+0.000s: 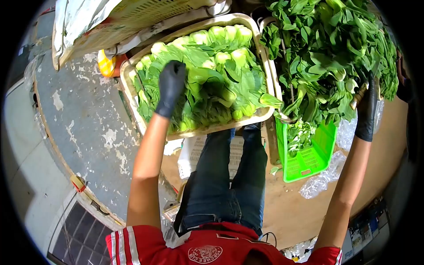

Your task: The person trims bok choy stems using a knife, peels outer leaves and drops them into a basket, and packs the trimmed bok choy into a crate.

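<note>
My left hand (pixel 172 86), in a black glove, is over the left part of a cream plastic crate (pixel 126 77). Its fingers are curled closed, and whatever they hold, if anything, is hidden. Heads of bok choy (pixel 238 55) fill this crate in rows, pale stem ends mostly outward. On the right, my black-gloved right hand (pixel 366 108) is closed beside a tall heap of leafy bok choy (pixel 318 48). It appears to grip a knife (pixel 376 68), whose narrow grey blade points up; the handle is mostly covered by my fingers.
Below the heap stands a bright green basket (pixel 307 172) with leaf trimmings (pixel 299 137) inside. Clear plastic wrap (pixel 324 176) lies beside it. A stacked crate (pixel 159 17) with white sheeting rises at upper left. A white perforated crate (pixel 191 157) is by my legs.
</note>
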### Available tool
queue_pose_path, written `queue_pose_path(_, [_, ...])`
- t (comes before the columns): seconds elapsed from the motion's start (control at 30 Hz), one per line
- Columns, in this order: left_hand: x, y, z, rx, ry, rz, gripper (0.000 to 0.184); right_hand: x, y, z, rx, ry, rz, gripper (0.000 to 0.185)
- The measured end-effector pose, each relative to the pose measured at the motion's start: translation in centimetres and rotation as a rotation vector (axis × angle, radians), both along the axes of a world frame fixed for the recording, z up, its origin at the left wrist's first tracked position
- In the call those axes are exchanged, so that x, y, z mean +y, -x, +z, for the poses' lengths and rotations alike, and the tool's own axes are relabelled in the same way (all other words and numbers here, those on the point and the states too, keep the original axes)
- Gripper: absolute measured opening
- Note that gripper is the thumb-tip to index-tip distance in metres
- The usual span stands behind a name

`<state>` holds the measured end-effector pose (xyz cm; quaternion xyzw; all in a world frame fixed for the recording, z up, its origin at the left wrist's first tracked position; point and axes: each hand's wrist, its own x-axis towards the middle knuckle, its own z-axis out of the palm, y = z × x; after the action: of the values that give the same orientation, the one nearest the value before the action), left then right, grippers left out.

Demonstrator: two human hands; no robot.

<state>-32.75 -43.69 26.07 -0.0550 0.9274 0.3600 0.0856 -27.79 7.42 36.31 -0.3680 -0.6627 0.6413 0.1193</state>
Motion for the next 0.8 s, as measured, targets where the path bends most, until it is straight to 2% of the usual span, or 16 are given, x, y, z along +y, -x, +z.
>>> queue_pose_path(0.03, [-1.6, 1.6, -2.5, -0.160, 0.277, -0.036, 0.042, 1.3, 0.1, -1.3, 0.013, 0.050, 0.075, 0.033])
queue_pose_path(0.1, [-1.1, 2.8, -4.8, -0.309, 0.596, -0.263, 0.055, 2.0, 0.7, -2.7, 0.026, 0.116, 0.181, 0.029])
queue_pose_path(0.13, [-0.8, 2.8, -5.7, -0.387, 0.752, -0.381, 0.062, 1.5, 0.9, -2.8, 0.009, 0.091, 0.119, 0.025])
queue_pose_path(0.17, [-0.5, 3.2, -5.7, -0.489, 0.798, -0.401, 0.071, 0.1, 1.4, -2.4, -0.008, 0.065, 0.056, 0.023])
queue_pose_path(0.27, [-1.3, 1.6, -6.8, -0.435, 0.868, -0.494, 0.069, -1.1, -0.3, -1.1, -0.092, -0.152, 0.046, 0.030])
queue_pose_path(0.3, [-1.2, 0.8, -6.3, -0.452, 0.872, -0.394, 0.066, -1.7, -1.3, -0.3, -0.108, -0.243, 0.041, 0.034])
queue_pose_path(0.33, [-0.8, 0.2, -5.3, -0.466, 0.874, -0.396, 0.064, -3.4, -2.4, 0.8, -0.060, -0.361, 0.039, 0.035])
queue_pose_path(0.4, [-1.2, -1.3, -6.3, -0.358, 0.776, -0.414, 0.064, -3.2, -6.1, 0.7, -0.131, -0.295, 0.013, 0.044])
queue_pose_path(0.43, [-0.7, -1.5, -6.4, -0.516, 0.649, -0.317, 0.064, -3.4, -8.2, 0.4, -0.144, -0.307, 0.023, 0.041])
queue_pose_path(0.53, [-0.5, -0.8, -9.4, -0.506, 0.518, -0.106, 0.061, -5.1, -12.9, 0.1, -0.264, -0.159, -0.040, 0.033])
queue_pose_path(0.57, [-2.8, 0.4, -13.1, -0.526, 0.486, -0.184, 0.063, -5.7, -14.2, -0.3, -0.271, -0.151, -0.052, 0.033])
queue_pose_path(0.6, [-3.8, 0.8, -13.3, -0.653, 0.405, -0.167, 0.068, -6.2, -15.3, -0.7, -0.275, -0.141, -0.066, 0.032])
queue_pose_path(0.67, [-5.0, 0.0, -12.9, -0.564, 0.310, -0.189, 0.072, -7.4, -17.3, -1.2, -0.293, -0.087, -0.063, 0.029])
queue_pose_path(0.7, [-3.9, -0.4, -10.3, -0.528, 0.349, -0.172, 0.066, -7.0, -19.3, -2.1, -0.391, -0.070, 0.032, 0.029])
queue_pose_path(0.73, [-7.5, -1.3, -15.2, -0.452, 0.401, -0.111, 0.056, -7.4, -20.2, -1.7, -0.427, -0.008, 0.195, 0.024])
queue_pose_path(0.8, [-4.4, -3.0, -7.7, -0.402, 0.075, -0.102, 0.070, -9.4, -22.2, -2.8, -0.320, -0.002, 0.332, 0.019])
